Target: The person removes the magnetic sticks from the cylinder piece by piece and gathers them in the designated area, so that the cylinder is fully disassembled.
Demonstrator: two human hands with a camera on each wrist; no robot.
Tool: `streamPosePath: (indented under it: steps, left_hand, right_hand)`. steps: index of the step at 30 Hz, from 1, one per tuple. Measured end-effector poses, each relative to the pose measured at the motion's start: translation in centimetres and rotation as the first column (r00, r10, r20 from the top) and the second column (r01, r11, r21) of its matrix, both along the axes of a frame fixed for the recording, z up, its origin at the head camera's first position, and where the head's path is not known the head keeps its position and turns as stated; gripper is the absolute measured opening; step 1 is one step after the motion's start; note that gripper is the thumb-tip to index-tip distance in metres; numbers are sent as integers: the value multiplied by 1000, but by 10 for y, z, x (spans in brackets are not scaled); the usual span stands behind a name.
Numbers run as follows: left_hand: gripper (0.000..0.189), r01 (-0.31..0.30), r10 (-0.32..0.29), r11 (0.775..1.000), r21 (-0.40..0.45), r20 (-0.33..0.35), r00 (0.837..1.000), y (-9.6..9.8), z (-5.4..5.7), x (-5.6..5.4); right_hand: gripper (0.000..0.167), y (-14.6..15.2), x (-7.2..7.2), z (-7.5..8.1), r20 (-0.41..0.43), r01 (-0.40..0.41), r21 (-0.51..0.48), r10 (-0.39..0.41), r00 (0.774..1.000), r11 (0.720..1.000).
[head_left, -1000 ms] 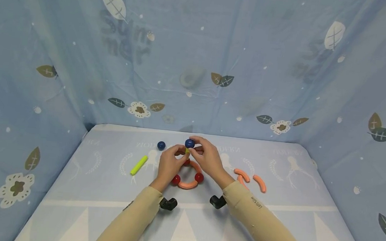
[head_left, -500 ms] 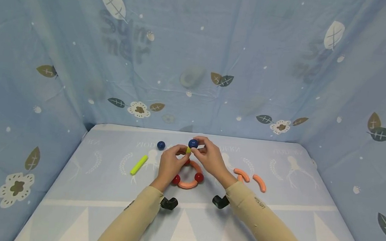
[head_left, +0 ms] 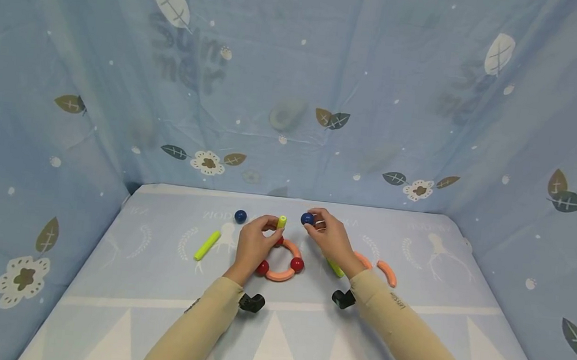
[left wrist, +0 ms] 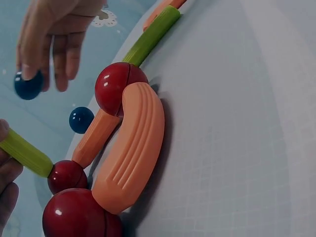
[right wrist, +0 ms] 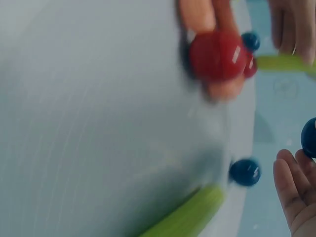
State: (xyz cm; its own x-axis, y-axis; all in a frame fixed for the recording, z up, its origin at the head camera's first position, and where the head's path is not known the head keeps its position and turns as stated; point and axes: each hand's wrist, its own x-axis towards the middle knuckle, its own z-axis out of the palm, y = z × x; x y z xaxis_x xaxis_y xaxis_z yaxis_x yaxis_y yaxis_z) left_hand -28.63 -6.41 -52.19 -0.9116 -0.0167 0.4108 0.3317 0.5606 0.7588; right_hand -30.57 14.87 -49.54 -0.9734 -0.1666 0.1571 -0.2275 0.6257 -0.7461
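Observation:
My left hand (head_left: 253, 246) pinches a green stick (head_left: 281, 222) that stands upright on a red ball (left wrist: 67, 177). That ball belongs to a ring of red balls and curved orange pieces (head_left: 281, 275) lying on the table. In the left wrist view the stick's lower end touches the red ball. Off to the right, my right hand (head_left: 334, 239) holds a blue ball (head_left: 307, 218) between thumb and fingers, above the table and apart from the stick. The right wrist view catches this blue ball (right wrist: 309, 138) only at its edge.
A loose blue ball (head_left: 240, 216) and a green stick (head_left: 207, 246) lie left of the ring. Another green stick (head_left: 334, 267) lies partly under my right wrist, near curved orange pieces (head_left: 386, 273). Another blue ball (right wrist: 245, 172) shows in the right wrist view.
My right hand has moved right with the blue ball, away from the green stick's top, which now shows bare. My left hand has stayed on the stick.

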Motion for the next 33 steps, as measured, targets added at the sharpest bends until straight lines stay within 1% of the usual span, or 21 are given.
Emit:
streamPosePath:
  steps: [5,10,16,19,25,33]
  left_hand:
    - [19,0,0,1000,6,-8,1000,0,1,0]
    - [20,0,0,1000,6,0,1000,0,1,0]
    - [20,7,-7,1000,15,9,1000,2,2,0]
    - [20,5,-5,1000,13,16,1000,2,2,0]
    - [20,-5,5,1000,6,21,1000,1,1,1]
    - [20,-14,14,1000,1,20,1000,0,0,0]
  right_hand:
    - [39,16,-11,-11,59,70,50,-73,996,996]
    - [39,30,-22,-21,120,115,88,-126,985,989]
    - [39,40,-32,-27,144,142,142,-162,976,980]
    - [40,42,-36,-28,142,137,162,-161,977,977]
    - [39,41,-42,-26,155,104,189,-134,979,976]
    - [39,38,-41,-20,138,61,246,-97,986,967]
